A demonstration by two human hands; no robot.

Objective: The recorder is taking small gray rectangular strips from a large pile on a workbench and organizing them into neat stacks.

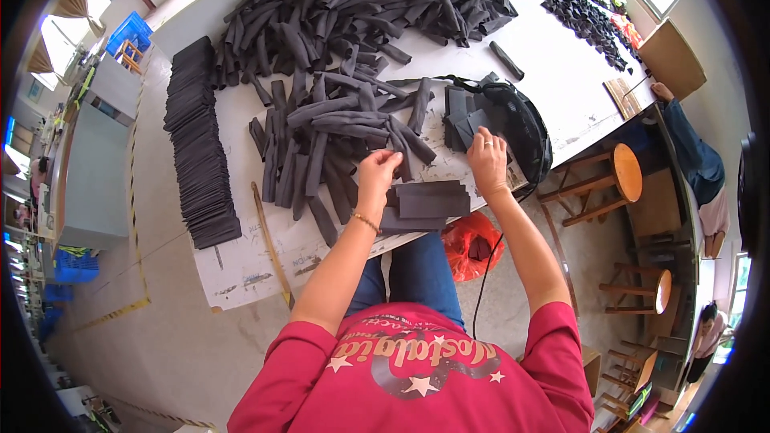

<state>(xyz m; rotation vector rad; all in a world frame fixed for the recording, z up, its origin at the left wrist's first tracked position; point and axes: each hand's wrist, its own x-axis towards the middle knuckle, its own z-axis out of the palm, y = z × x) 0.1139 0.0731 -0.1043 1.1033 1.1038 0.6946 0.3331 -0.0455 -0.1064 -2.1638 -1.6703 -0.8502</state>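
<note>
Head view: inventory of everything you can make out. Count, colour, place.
Table: one, white, centre
Rolled pieces: too many to count, dark grey, mid and far table
Flat row: one, black, table's left
Flat stack: one, dark grey, near edge
Loose pieces: several, dark grey, right of rolled pieces
Unclear rounded object: one, black, beside loose pieces
Small pile: one, dark, table's far right
Wooden strip: one, yellowish, near left
Plastic bag: one, red, below near edge
Stools: two or more, brown, right
Crates: several, blue, left
Other people: two or more, right
Left hand: one, bare, at rolled pieces
Right hand: one, bare, at loose pieces
</note>
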